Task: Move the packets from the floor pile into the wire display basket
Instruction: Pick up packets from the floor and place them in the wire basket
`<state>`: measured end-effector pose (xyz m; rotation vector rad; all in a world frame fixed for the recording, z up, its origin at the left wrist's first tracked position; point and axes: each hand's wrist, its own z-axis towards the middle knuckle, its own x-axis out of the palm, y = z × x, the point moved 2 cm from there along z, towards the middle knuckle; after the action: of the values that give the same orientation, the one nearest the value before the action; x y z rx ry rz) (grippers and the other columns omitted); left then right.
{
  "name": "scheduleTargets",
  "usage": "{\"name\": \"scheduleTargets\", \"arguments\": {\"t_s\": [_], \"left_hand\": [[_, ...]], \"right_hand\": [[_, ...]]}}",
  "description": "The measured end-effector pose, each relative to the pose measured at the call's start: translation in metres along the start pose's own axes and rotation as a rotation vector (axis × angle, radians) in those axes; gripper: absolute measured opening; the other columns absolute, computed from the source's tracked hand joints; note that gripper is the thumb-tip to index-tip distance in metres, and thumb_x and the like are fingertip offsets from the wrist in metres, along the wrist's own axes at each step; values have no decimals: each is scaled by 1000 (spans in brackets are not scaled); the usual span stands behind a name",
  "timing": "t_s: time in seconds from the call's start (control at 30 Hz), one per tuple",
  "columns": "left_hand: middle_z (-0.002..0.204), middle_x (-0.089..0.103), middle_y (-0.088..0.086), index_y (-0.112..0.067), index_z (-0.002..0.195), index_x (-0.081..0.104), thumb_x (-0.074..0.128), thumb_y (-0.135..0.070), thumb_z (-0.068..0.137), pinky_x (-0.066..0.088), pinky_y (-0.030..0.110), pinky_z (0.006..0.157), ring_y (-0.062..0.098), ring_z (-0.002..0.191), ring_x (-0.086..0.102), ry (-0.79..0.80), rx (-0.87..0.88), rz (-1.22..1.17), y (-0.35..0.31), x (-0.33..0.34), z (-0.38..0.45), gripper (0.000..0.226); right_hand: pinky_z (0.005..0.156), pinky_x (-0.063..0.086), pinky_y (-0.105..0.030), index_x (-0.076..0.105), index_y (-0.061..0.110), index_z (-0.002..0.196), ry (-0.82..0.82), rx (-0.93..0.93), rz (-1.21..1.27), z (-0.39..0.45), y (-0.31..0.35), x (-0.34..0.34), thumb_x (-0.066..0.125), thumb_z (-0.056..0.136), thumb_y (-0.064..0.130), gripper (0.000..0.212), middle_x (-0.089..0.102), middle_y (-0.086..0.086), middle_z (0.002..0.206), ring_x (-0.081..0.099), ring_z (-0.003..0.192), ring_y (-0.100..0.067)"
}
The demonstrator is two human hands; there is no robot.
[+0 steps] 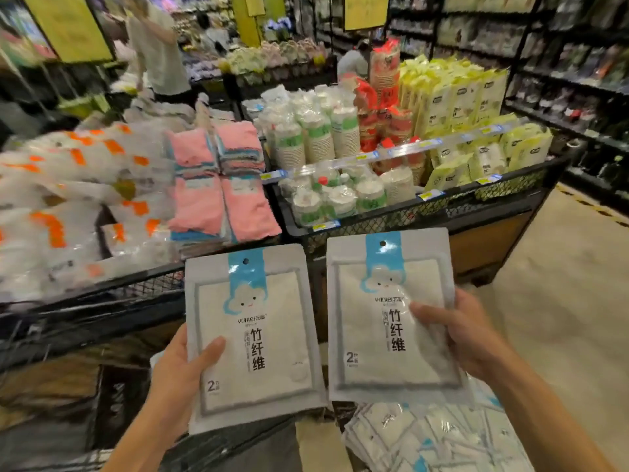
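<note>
My left hand (182, 376) grips a white packet with a blue cloud label (253, 335) by its left edge, thumb on the front. A second, matching packet (388, 318) is held upright by my right hand (459, 332), thumb across its front. Both packets hang side by side in front of the black wire display basket (102, 301). The floor pile of the same packets (435, 441) lies below my right forearm at the bottom right.
The near basket holds white-and-orange packs (68, 199) and stacked pink and blue cloths (221, 185). A second wire basket (425, 209) to the right carries paper cups and yellow-green packs. Shelving lines the right aisle. A person (156, 46) stands at the far left.
</note>
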<state>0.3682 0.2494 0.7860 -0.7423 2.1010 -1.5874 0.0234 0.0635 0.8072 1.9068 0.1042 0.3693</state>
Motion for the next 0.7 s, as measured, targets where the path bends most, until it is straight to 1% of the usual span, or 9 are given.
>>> {"name": "scheduleTargets", "arguments": {"t_s": [0.03, 0.1, 0.13, 0.23, 0.37, 0.53, 0.6, 0.67, 0.7], "left_hand": [[105, 78, 8, -23, 120, 60, 77, -20, 85, 63, 50, 72, 32, 89, 77, -20, 1, -14, 2, -16, -6, 39], [107, 78, 9, -21, 122, 61, 91, -32, 72, 62, 51, 75, 33, 92, 77, -54, 3, -29, 8, -47, -13, 59], [108, 78, 10, -19, 124, 61, 92, -33, 71, 62, 52, 76, 35, 93, 76, -72, -11, -36, 12, -61, -16, 62], [105, 78, 12, -15, 126, 60, 77, -16, 83, 60, 52, 76, 37, 91, 76, -139, -46, -78, 27, -108, -16, 46], [106, 77, 16, -16, 122, 61, 78, -15, 78, 60, 58, 79, 41, 91, 75, -194, -100, -139, 44, -168, -17, 48], [107, 76, 18, -14, 124, 60, 71, -4, 86, 59, 59, 81, 43, 94, 74, -239, -153, -201, 64, -233, -18, 41], [110, 76, 19, -14, 126, 58, 68, 0, 88, 60, 59, 80, 44, 96, 74, -247, -176, -218, 73, -255, -18, 42], [115, 74, 20, -16, 128, 58, 68, -1, 89, 58, 61, 83, 45, 99, 73, -254, -195, -237, 81, -271, -16, 43], [116, 74, 20, -17, 129, 58, 69, -2, 89, 58, 63, 85, 45, 101, 72, -257, -203, -246, 84, -277, -13, 44]], "right_hand": [[65, 65, -43, 64, 2, 116, 28, 2, -25, 1, -3, 14, 70, 84, -6, 34, 77, -22, 100, 77, 87, -38], [62, 64, -41, 64, -2, 119, 93, 7, -63, 1, -9, 42, 71, 83, -5, 37, 77, -23, 100, 77, 87, -39], [62, 63, -41, 63, -3, 119, 126, 13, -79, 0, -12, 55, 71, 83, -4, 37, 77, -23, 100, 77, 86, -40], [64, 64, -45, 62, -1, 121, 216, 34, -129, -2, -21, 99, 71, 85, 0, 36, 77, -24, 102, 76, 89, -43], [63, 64, -48, 61, -2, 118, 256, 57, -160, -1, -37, 160, 69, 86, -2, 33, 76, -25, 100, 76, 87, -45], [76, 61, -62, 61, -3, 119, 291, 120, -184, 8, -71, 228, 68, 87, -5, 33, 75, -27, 104, 74, 92, -48], [87, 57, -67, 62, -2, 120, 295, 143, -191, 10, -82, 250, 67, 87, -8, 34, 75, -27, 106, 74, 94, -48], [93, 54, -67, 62, -2, 120, 303, 171, -202, 14, -91, 269, 67, 86, -9, 34, 75, -27, 106, 74, 95, -48], [91, 55, -66, 62, -2, 120, 310, 181, -209, 18, -94, 277, 67, 86, -10, 34, 75, -27, 106, 74, 95, -47]]}}
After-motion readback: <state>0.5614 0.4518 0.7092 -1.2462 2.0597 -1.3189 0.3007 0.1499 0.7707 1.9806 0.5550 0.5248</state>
